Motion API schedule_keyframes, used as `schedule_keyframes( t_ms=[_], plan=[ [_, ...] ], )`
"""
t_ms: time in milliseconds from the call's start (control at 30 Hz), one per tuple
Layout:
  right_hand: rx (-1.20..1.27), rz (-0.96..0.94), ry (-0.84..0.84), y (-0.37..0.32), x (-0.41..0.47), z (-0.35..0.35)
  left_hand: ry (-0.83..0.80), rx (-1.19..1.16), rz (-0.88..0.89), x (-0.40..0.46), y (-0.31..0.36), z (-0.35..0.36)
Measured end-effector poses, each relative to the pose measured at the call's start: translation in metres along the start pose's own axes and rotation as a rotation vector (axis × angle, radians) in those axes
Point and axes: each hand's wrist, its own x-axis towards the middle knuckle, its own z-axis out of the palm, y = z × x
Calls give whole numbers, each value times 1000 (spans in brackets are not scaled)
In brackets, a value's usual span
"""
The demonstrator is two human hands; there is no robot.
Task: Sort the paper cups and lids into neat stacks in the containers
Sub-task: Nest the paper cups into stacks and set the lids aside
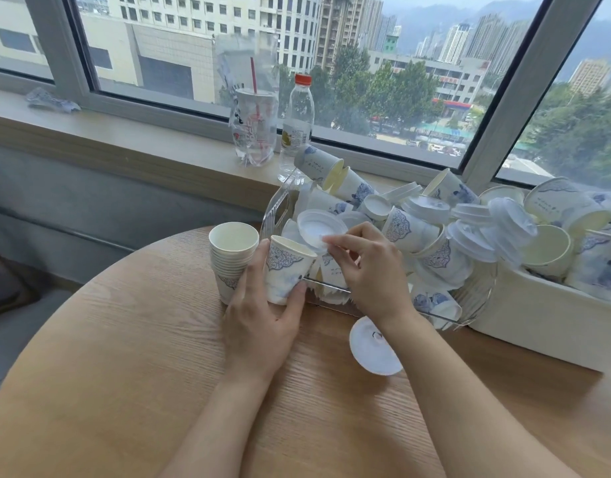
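My left hand point(259, 315) grips a white paper cup with a blue pattern point(286, 270), tilted slightly, just above the round wooden table point(124, 357). My right hand point(362, 267) pinches a white plastic lid point(319, 227) by its edge, held over the cup's rim. A neat stack of nested cups point(231, 260) stands upright to the left of the held cup. A clear acrylic container point(469, 298) behind my hands is heaped with loose cups and lids. One lid point(373, 346) lies flat on the table under my right wrist.
A white box point(538, 326) at the right holds more cups and lids. On the window sill stand a clear plastic drink cup with a red straw in a bag point(254, 129) and a clear bottle with a red cap point(297, 122). Crumpled plastic point(50, 100) lies far left.
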Motion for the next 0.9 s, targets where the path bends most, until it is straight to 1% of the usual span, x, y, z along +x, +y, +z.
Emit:
schedule_keyframes(
  t_ms=[133, 333, 633, 767, 900],
  plan=[
    [-65, -39, -53, 0, 4, 5, -2, -3, -3, 0, 1, 0],
    [-81, -50, -34, -2, 5, 3, -5, -16, 1, 1, 1, 0],
    [-54, -36, -50, -5, 8, -6, 17, -6, 73, 1, 2, -1],
    [1, 13, -17, -5, 16, -11, 37, -6, 89, 0, 0, -1],
    [69, 81, -39, -7, 42, -12, 31, -28, 45, 2, -3, -1]
  ],
)
